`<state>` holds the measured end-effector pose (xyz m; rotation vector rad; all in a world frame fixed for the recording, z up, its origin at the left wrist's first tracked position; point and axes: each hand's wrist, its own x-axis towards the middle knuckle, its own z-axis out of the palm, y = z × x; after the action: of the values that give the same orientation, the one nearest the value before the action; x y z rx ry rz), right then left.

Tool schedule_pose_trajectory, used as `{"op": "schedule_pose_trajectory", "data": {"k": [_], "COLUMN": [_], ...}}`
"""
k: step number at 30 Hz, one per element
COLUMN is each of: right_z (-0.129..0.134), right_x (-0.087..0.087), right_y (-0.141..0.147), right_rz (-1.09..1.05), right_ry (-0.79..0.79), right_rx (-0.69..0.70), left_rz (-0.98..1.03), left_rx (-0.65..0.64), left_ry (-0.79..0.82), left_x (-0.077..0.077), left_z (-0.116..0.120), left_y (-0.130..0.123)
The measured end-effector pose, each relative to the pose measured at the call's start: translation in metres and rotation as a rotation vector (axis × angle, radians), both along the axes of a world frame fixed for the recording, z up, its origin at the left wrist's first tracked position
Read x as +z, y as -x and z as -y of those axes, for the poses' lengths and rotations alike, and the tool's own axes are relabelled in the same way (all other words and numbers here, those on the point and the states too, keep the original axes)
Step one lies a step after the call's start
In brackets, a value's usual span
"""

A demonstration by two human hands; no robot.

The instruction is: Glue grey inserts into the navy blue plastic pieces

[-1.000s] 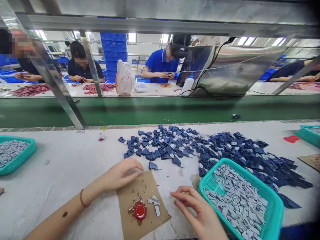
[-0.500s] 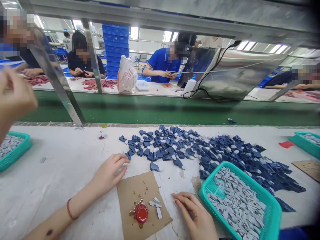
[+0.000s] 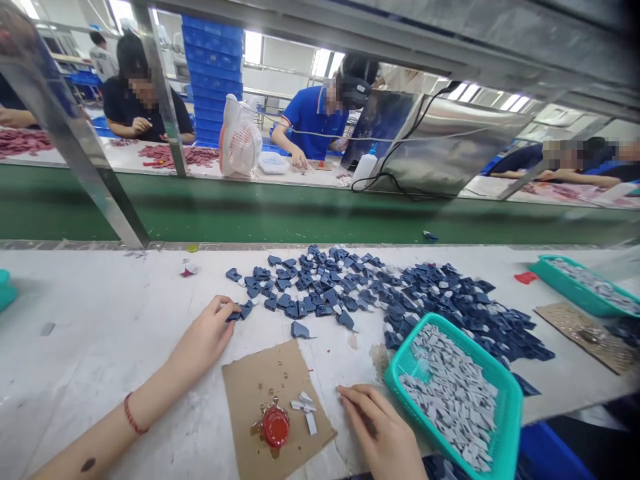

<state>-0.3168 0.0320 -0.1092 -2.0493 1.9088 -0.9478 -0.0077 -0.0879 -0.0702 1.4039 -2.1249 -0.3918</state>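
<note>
My left hand (image 3: 207,333) is at the left end of the pile of dark blue pieces (image 3: 320,287), its fingertips closed on one blue piece (image 3: 234,315). Right of the cardboard square (image 3: 250,380), my right hand (image 3: 383,427) rests low over the table, thumb and fingertips pressed together; whatever they hold, if anything, is too small to make out. On the cardboard lie a red cap (image 3: 275,427) with clear liquid around it and several small grey strips (image 3: 311,423). A green basket (image 3: 510,427) full of grey pieces stands right of my right hand.
A metal post (image 3: 107,173) slants at the left. At the right are another green basket (image 3: 575,283), a red scrap (image 3: 525,277) and a second cardboard piece (image 3: 565,320). Across the green strip (image 3: 250,217), people work at a table with a white bottle (image 3: 364,167).
My left hand has taken hold of a blue piece at the pile's left end. The view has shifted to the right, and another person's hand at the left edge is gone.
</note>
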Motion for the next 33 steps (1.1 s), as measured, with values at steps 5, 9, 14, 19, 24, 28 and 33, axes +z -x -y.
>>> {"op": "schedule_pose_trajectory", "data": {"k": [5,9,14,19,24,28,33], "right_z": [0.006,0.010,0.005,0.001,0.006,0.011,0.016], "right_x": [-0.001,0.007,0.017,0.004,-0.001,0.013,0.021], "right_y": [0.005,0.006,0.003,0.009,0.014,0.008,0.003], "right_rz": [0.142,0.194,0.142,-0.038,-0.104,-0.031,-0.048], "right_ry": [-0.098,-0.159,-0.101,-0.039,-0.029,-0.073,-0.041], "right_rx": [-0.073,-0.125,-0.132,-0.022,0.010,0.006,0.008], "left_rz": [0.010,0.066,0.107,0.109,0.120,0.111,-0.108], "left_rx": [0.022,0.041,0.062,0.030,0.063,0.139,0.209], "left_ry": [-0.015,0.010,0.054,0.024,-0.022,-0.054,-0.183], "left_x": [-0.002,-0.002,-0.004,-0.004,0.000,0.006,0.014], "left_z": [-0.011,-0.013,-0.008,-0.002,-0.003,-0.005,-0.003], "left_y": [-0.009,-0.009,-0.011,-0.013,-0.009,-0.004,-0.005]}}
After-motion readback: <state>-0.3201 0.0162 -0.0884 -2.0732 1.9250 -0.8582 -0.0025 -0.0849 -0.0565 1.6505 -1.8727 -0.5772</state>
